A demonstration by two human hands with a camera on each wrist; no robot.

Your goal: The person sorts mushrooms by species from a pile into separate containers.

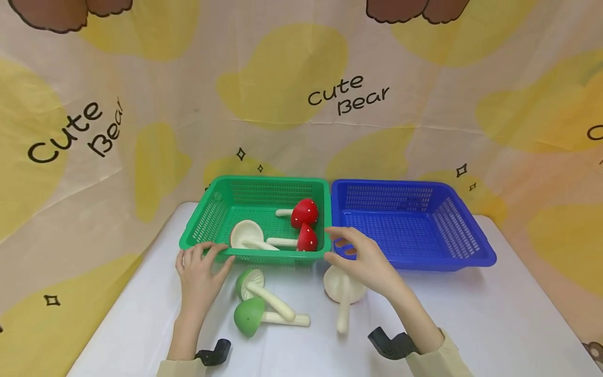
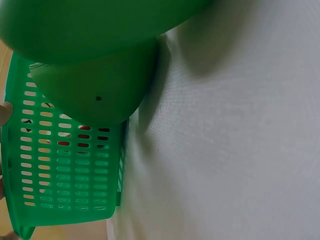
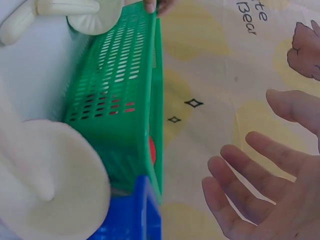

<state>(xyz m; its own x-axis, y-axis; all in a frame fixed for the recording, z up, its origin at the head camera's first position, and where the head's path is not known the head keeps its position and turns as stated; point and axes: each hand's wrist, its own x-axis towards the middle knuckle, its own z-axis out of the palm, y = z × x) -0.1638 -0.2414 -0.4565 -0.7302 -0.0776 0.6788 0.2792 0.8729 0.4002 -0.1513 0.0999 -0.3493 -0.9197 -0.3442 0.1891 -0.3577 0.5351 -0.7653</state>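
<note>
My left hand (image 1: 200, 272) grips the front-left rim of a green basket (image 1: 278, 253), thumb outside and fingers over the edge. My right hand (image 1: 365, 259) hovers near where the two baskets meet, fingers spread and holding nothing; the right wrist view shows its separated fingers (image 3: 240, 185). Below it lies a toy mushroom with a pale underside (image 1: 345, 293), stem toward me. Two green toy mushrooms, one upper (image 1: 270, 298) and one lower (image 1: 248, 317), lie crossed between my hands. Inside the green basket are two red spotted mushrooms (image 1: 305, 212) and a pale-undersided one (image 1: 247, 234).
A blue basket (image 1: 471, 256) stands right of the green one, their sides nearly touching. Both sit at the back of a white-covered table (image 1: 509, 319), close to a printed cloth backdrop (image 1: 282, 141).
</note>
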